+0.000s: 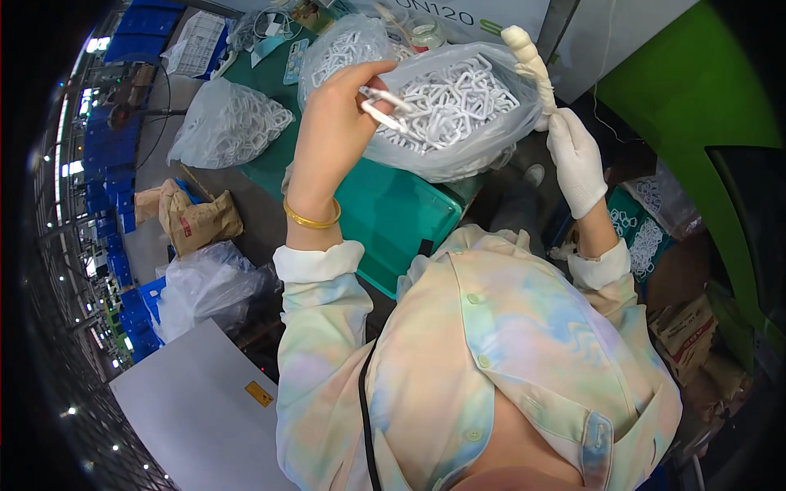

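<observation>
My left hand (332,119), bare with a gold bangle at the wrist, pinches a white angular loop-shaped part (389,114) between thumb and fingers. Whether it holds a second part is hard to make out. Just behind it an opened clear plastic bag (483,159) is filled with many similar white loop parts (467,98). My right hand (575,155) wears a white glove and is closed around the lower end of a stick (530,61) wrapped in cream-coloured material. The stick rises at the bag's right edge, its rounded tip upward.
A teal tray (393,225) lies before the bag. More bags of white parts (233,123) stand left and behind. Paper bags (201,217), loose plastic film (209,286) and a grey box (196,409) are at left. A green panel (671,90) is at right, near a crate (647,237).
</observation>
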A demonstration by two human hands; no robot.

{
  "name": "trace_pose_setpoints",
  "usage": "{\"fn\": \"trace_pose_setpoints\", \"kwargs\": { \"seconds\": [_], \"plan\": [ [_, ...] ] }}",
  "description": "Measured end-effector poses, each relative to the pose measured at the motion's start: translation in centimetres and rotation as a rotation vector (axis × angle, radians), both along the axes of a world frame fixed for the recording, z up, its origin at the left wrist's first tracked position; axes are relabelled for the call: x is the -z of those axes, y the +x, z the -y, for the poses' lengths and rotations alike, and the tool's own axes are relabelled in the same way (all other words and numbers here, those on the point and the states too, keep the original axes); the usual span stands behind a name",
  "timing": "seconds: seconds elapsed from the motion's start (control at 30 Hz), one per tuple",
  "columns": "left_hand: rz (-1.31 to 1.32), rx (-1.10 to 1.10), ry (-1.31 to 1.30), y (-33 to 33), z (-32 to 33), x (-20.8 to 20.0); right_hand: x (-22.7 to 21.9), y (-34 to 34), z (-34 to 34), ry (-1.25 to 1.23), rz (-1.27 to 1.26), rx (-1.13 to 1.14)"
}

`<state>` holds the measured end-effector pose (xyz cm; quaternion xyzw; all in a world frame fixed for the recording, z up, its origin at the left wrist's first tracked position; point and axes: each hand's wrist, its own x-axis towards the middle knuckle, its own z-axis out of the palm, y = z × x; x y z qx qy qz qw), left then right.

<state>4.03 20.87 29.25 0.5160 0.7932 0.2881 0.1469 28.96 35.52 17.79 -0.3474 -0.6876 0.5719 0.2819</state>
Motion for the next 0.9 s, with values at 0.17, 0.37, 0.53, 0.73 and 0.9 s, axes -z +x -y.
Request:
{"fn": "trace_pose_setpoints", "kwargs": {
  "seconds": [0.17,0.37,0.53,0.73,0.9],
  "plan": [
    [0.146,0.019,0.176,0.1,1.0,0.6,0.1,-0.1,-0.6,0.003,0.007,-0.007],
    [0.195,-0.26,0.22,-4.0,6.6,3.6,-0.3,0.5,-1.9,0.013,0.021,0.048],
    [0.153,-0.547,0.097,-6.2,15.2,8.5,-1.0,0.4,-3.0,0.036,0.031,0.002],
    [-0.11,-0.827,-0.351,-4.2,26.2,17.1,-1.7,-3.9,-1.1,0.186,0.091,-0.237],
    [0.058,-0.915,-0.351,0.3,28.4,22.0,-4.0,-11.7,0.6,0.385,0.162,-0.37]
  ]
}}
